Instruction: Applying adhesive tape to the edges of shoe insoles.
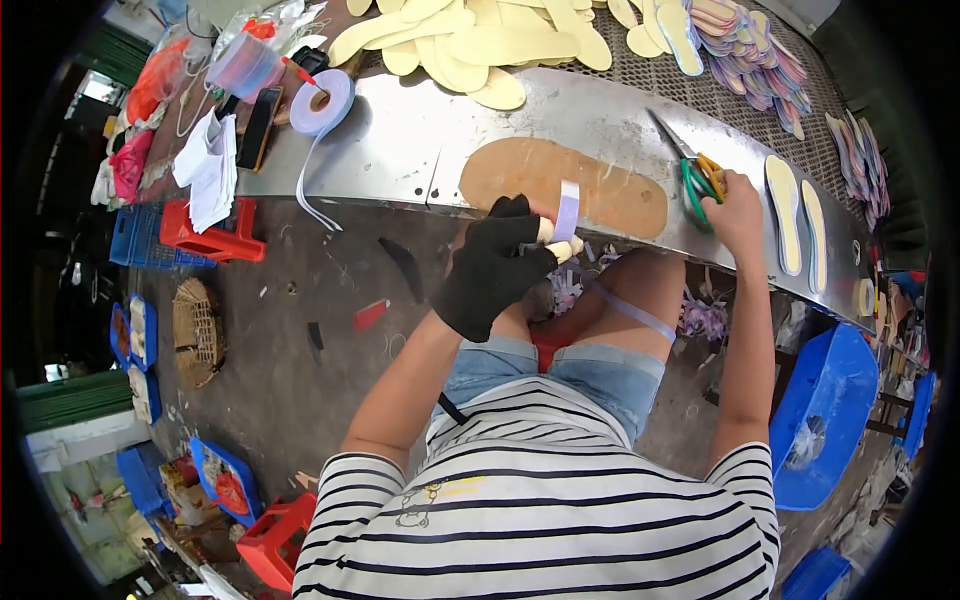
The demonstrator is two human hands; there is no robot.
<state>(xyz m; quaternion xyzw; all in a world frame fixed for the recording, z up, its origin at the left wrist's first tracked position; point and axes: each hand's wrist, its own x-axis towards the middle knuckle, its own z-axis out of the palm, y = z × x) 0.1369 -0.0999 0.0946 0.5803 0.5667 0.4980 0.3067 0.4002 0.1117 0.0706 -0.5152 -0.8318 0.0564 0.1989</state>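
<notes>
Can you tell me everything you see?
Bench: 1, silver, across top
Scissors: 1, green-and-yellow handles, bench right
Ribbon strip: 1, lavender, at bench front
Ribbon roll: 1, lavender, bench left
Foot-shaped sheet: 1, brown, bench middle
Flat insoles: many, cream, heaped at top
Patterned insoles: many, multicoloured, top right
Loose insoles: 2, cream, right of scissors
Phone: 1, black, left of roll
Papers: several, white, beside phone
Stools: at least 2, red, left
Wicker basket: 1, tan, left floor
Tubs: several, blue, floor both sides
Scraps: many, lavender, under bench
Shirt: 1, black-and-white striped, bottom
Left hand: 1, black glove, holding strip
Right hand: 1, bare, holding scissors
</notes>
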